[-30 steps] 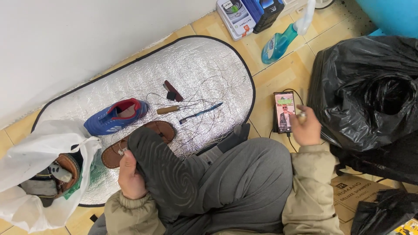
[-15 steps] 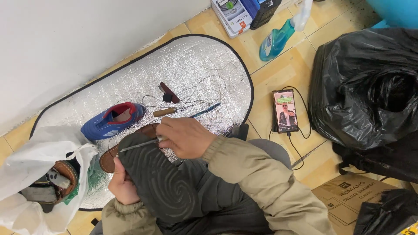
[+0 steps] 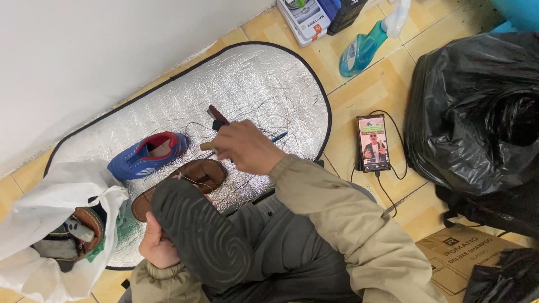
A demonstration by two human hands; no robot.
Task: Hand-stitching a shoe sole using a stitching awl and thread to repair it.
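My left hand (image 3: 159, 248) grips a dark shoe (image 3: 202, 235) that rests sole up on my lap. Thin thread runs from the shoe across the silver quilted mat (image 3: 264, 78). My right hand (image 3: 242, 147) reaches over the mat, its fingers closed around a wooden-handled tool (image 3: 206, 146) whose end sticks out to the left. Just beyond the hand lies a small dark red and black tool (image 3: 216, 116). A blue pen (image 3: 279, 136) pokes out on the hand's right. A brown sandal (image 3: 188, 177) and a blue and red sports shoe (image 3: 147, 155) lie on the mat near my left knee.
A white plastic bag (image 3: 39, 224) with shoes sits at the left. A phone (image 3: 373, 143) on a cable lies on the tiled floor, beside a big black rubbish bag (image 3: 477, 106). A blue spray bottle (image 3: 362, 47), boxes (image 3: 306, 14) and a cardboard carton (image 3: 466, 258) stand around.
My right hand left the phone, swung left across my lap to the mat, and closed on the wooden-handled tool. My left hand kept hold of the dark shoe.
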